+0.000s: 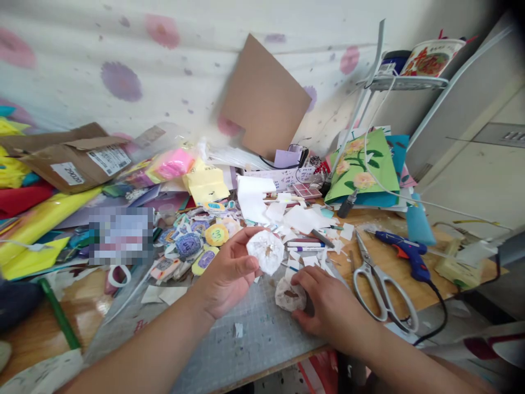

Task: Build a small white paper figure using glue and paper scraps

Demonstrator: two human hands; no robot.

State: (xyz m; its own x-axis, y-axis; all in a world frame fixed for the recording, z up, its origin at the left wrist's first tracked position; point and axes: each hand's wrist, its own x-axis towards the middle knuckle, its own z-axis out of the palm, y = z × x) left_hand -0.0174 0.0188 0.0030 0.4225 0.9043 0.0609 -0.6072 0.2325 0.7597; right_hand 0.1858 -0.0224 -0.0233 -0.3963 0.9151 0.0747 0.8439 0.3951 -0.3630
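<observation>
Two white, crumpled, round pieces are at the hands over a grey cutting mat (256, 328). The left hand (235, 268) pinches the first round piece (266, 250) between thumb and fingers, raised above the mat. The right hand (328, 298) curls, part open, at the right edge of the second round piece (283, 298); whether it grips is unclear. Scissors (371, 268) and a blue glue gun (400, 243) lie to the right.

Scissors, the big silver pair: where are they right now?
In the head view, the scissors lie right of centre, between the right hand and the blue glue gun.
</observation>
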